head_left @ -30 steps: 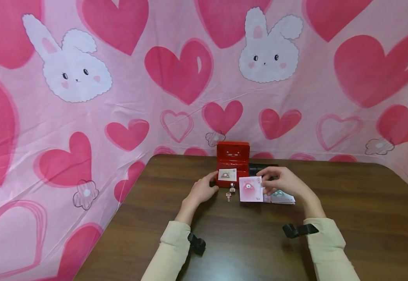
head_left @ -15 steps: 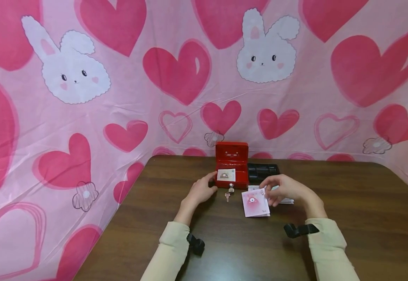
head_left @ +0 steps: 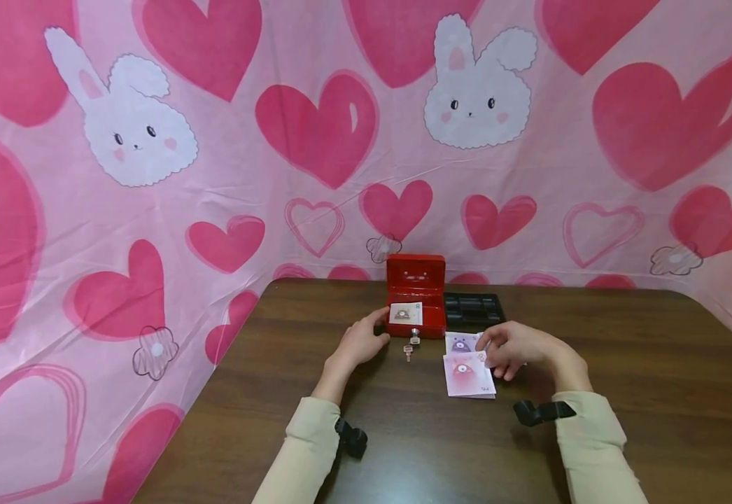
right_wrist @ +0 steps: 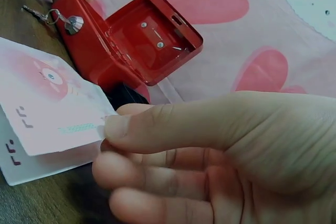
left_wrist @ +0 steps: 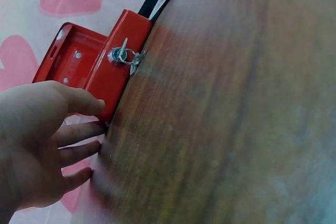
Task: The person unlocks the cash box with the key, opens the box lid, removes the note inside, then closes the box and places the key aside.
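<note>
A red cash box [head_left: 415,332] stands with its lid raised, a pale banknote [head_left: 406,315] lying in it. Keys [head_left: 409,349] hang from the lock on its front. My left hand [head_left: 360,341] rests against the box's left side; in the left wrist view its thumb touches the front corner and the other fingers are extended. My right hand [head_left: 520,350] pinches a pink banknote [head_left: 469,383] at its right edge, between thumb and fingers. The right wrist view shows this pink note [right_wrist: 58,93] folded or doubled. Behind it lies a purple banknote [head_left: 458,340], partly covered.
A black compartment tray [head_left: 474,309] lies just right of the cash box. The brown wooden table [head_left: 429,448] extends around both hands. A pink cloth [head_left: 315,42] with hearts and rabbits hangs behind it.
My right hand has brought the pink banknote down and slightly right, away from the box. The purple note and black tray now show more. My left hand stays by the box.
</note>
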Motion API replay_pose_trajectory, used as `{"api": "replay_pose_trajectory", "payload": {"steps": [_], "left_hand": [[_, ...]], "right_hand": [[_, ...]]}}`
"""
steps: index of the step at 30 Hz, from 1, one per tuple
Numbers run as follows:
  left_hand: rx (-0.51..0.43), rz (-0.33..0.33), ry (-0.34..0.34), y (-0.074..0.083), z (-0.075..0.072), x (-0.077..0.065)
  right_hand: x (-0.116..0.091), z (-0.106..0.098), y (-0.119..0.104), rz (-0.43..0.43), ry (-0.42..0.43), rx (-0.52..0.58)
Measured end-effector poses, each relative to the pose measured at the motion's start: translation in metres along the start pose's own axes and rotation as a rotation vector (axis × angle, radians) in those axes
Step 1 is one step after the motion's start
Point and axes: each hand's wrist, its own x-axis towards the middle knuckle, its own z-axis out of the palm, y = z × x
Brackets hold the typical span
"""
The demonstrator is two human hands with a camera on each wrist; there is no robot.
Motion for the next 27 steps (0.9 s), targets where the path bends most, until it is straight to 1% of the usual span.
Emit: {"api": "replay_pose_trajectory", "payload": {"steps": [3,7,12,17,23,27], "left_hand": [[0.007,0.01,0.001,-0.001,0.0,0.0],[-0.001,0.009,-0.001,0.0,0.0,0.0],[-0.007,-0.001,-0.002,0.0,0.0,-0.001],[-0.005,0.003,-0.001,0.0,0.0,-0.001],[-0.01,-0.006,-0.002,0.001,0.0,-0.001],[-0.002,-0.015,0.003,0.0,0.0,-0.001]], "right_hand": [[-0.001,-0.001,0.0,-0.014,0.021,-0.048],[-0.003,-0.004,-0.002,-0.063,0.112,-0.127],[-0.004,-0.003,-0.009,-0.126,0.206,-0.148],[0.003,0.0,-0.012,-0.187,0.265,-0.162],[0.014,0.005,-0.009,-0.249,0.35,-0.229],[0.02,0.009,-0.009,-0.267,0.389,-0.255]]}}
